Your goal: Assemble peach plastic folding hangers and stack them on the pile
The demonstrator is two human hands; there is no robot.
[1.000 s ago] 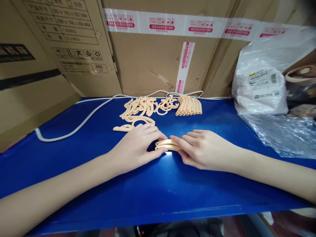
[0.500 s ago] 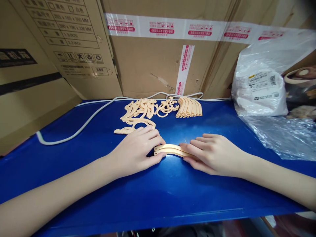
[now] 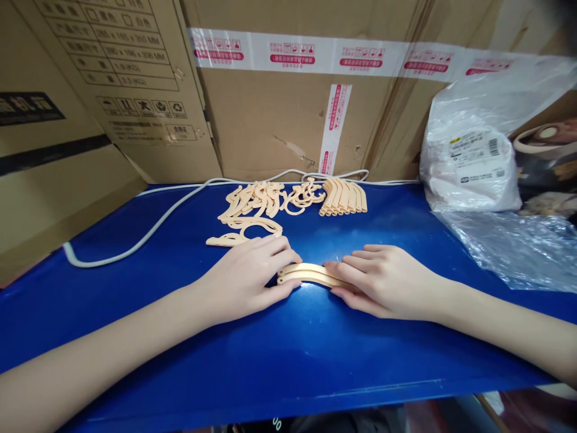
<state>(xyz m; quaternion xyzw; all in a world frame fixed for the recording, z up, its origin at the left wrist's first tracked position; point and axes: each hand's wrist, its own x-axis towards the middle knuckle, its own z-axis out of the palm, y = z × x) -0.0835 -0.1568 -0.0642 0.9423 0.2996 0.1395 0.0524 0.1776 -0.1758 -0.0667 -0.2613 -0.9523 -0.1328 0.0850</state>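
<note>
A small stack of curved peach plastic strips [image 3: 309, 273] lies on the blue table [image 3: 288, 355] between my hands. My left hand [image 3: 246, 278] pinches its left end with thumb and fingers. The right end of the stack is held by my right hand [image 3: 383, 279], fingers over it. Behind my left hand lies a loose pile of the same peach pieces [image 3: 252, 204]. A neat row of curved strips [image 3: 345, 196] stands further right, near the back.
Cardboard boxes [image 3: 288, 102] wall the back and left of the table. A white cable [image 3: 148, 228] runs along the back and left. A white plastic bag [image 3: 471, 162] and clear plastic film [image 3: 518, 246] occupy the right side.
My right hand slid to the right along the stack, uncovering more of the strips; my left hand stayed at the left end.
</note>
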